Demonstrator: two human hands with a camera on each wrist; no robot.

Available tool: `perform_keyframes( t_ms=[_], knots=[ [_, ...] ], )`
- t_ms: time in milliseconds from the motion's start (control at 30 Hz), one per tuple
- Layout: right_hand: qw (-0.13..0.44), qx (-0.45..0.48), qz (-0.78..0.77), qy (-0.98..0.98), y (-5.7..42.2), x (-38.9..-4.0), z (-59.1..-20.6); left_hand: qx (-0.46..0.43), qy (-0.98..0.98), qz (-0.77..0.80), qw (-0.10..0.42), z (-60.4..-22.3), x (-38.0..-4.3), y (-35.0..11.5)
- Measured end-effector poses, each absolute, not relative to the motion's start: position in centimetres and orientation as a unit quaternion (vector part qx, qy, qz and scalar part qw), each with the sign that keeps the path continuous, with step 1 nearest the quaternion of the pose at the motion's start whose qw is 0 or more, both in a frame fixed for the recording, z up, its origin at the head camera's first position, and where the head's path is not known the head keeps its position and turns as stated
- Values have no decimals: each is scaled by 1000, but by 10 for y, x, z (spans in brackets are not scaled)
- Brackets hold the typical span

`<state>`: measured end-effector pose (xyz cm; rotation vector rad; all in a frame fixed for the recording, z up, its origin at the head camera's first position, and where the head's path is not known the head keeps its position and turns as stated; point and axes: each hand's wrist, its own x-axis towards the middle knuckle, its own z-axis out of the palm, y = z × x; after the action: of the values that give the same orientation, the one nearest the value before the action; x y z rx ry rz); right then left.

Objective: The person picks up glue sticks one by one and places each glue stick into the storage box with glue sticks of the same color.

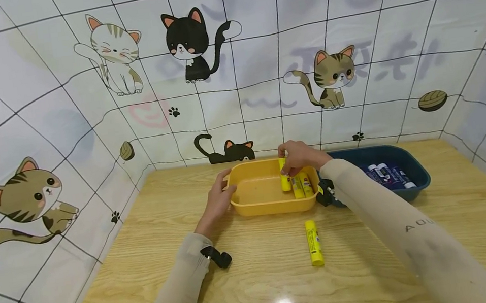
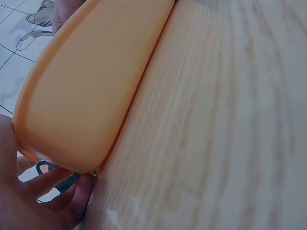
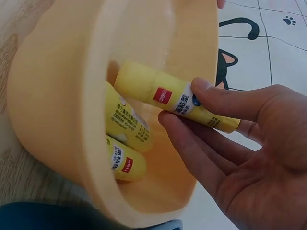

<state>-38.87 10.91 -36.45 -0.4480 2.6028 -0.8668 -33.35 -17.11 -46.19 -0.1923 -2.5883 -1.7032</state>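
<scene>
My right hand [image 1: 301,156] pinches a yellow glue stick [image 3: 168,93] between thumb and fingertips, tilted over the inside of a yellow-orange plastic bin [image 1: 273,208]. Two more yellow glue sticks [image 3: 125,115] [image 3: 129,163] lie in that bin, side by side at its right end. At the bin's left end my left hand [image 1: 218,195] holds the rim, thumb at the edge and fingers along the outer wall, as the left wrist view shows. One more yellow glue stick [image 1: 314,243] lies on the table in front of the bin.
A dark blue bin [image 1: 418,190] stands right beside the yellow one, partly behind my right forearm. Several dark blue tubes with white ends [image 1: 389,176] lie in it. The wooden table [image 1: 260,282] meets a white cat-print sheet [image 1: 266,117] at the back.
</scene>
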Motion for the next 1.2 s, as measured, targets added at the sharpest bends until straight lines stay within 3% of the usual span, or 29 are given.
perform_keyframes(
  t_ms=[1200],
  knots=[
    [230, -142, -198, 942, 109, -396, -378, -58, -834, -549, 17, -462, -335, -170]
  ],
)
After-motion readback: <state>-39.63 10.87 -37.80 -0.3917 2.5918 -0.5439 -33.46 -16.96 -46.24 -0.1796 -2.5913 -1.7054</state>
